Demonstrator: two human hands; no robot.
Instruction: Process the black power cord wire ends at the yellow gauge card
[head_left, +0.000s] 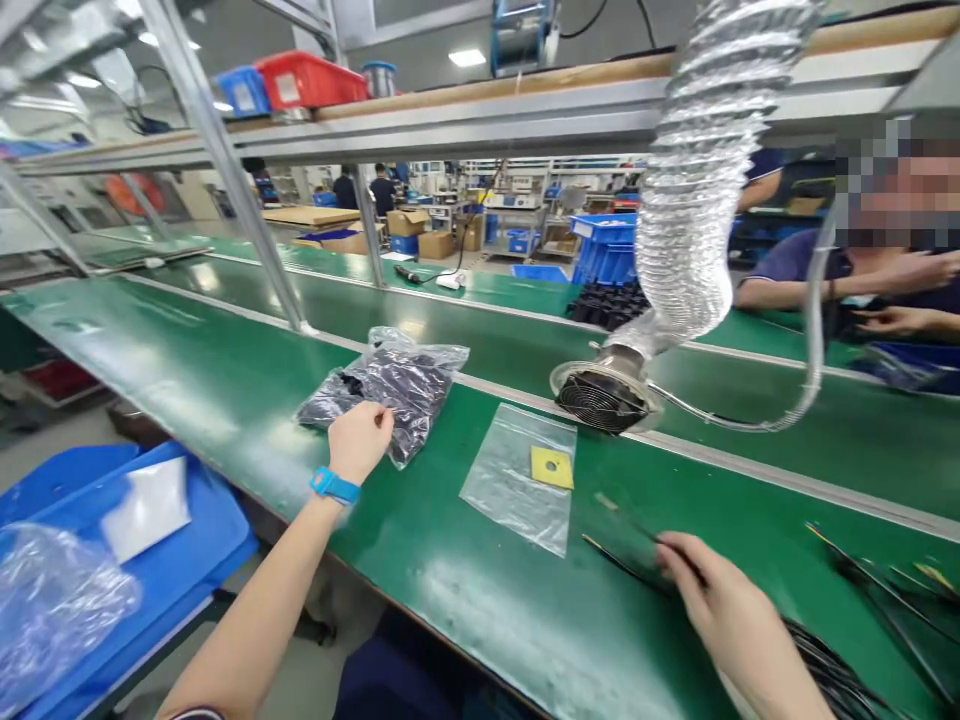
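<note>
My left hand (pixel 361 440), with a blue band on its wrist, is at the near side of a clear plastic bag (pixel 427 390) full of dark parts. Its fingers are curled closed, and whatever they may hold is hidden. At the lower right, my right hand (pixel 720 610) pinches a thin black cable between thumb and fingers; the cable's far end is blurred. Another black cable (pixel 626 568) with a yellowish tip lies beside those fingers. Between my hands a flat zip bag (pixel 510 480) rests on the green bench, with a yellow square pad (pixel 551 467) having a hole on top.
A fume extraction duct (pixel 686 200) hangs down to a round grille (pixel 604 400) over the bench. More black cables (pixel 832 670) lie at the lower right. Blue trays (pixel 217 510) stand at the left. Across the bench, a co-worker's hands (pixel 915 290) handle something dark.
</note>
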